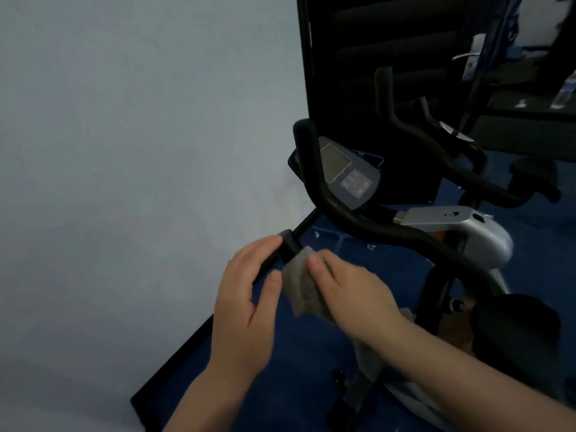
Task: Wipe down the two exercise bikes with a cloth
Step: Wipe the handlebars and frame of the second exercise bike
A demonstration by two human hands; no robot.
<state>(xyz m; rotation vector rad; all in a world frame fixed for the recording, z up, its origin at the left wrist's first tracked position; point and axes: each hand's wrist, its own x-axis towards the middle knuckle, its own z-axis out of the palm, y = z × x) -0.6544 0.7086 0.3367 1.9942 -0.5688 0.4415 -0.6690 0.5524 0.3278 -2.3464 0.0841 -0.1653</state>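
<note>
A grey cloth (300, 285) is wrapped over the near end of a black handlebar (383, 236) of the closest exercise bike. My right hand (346, 291) grips the cloth around that bar end. My left hand (249, 291) is beside it, fingertips touching the bar's black tip (288, 243), thumb against the cloth. The bike's console (346, 174) with a screen and buttons sits between the handlebars, above a silver frame cover (461, 227). A second bike's black handlebars (436, 141) stand behind it to the right.
A pale wall (124, 151) fills the left side, with a black skirting (187, 347) along blue carpet (311, 353). A dark door (389, 42) with a silver handle (467, 54) is behind the bikes. The black saddle (517, 322) is at the right.
</note>
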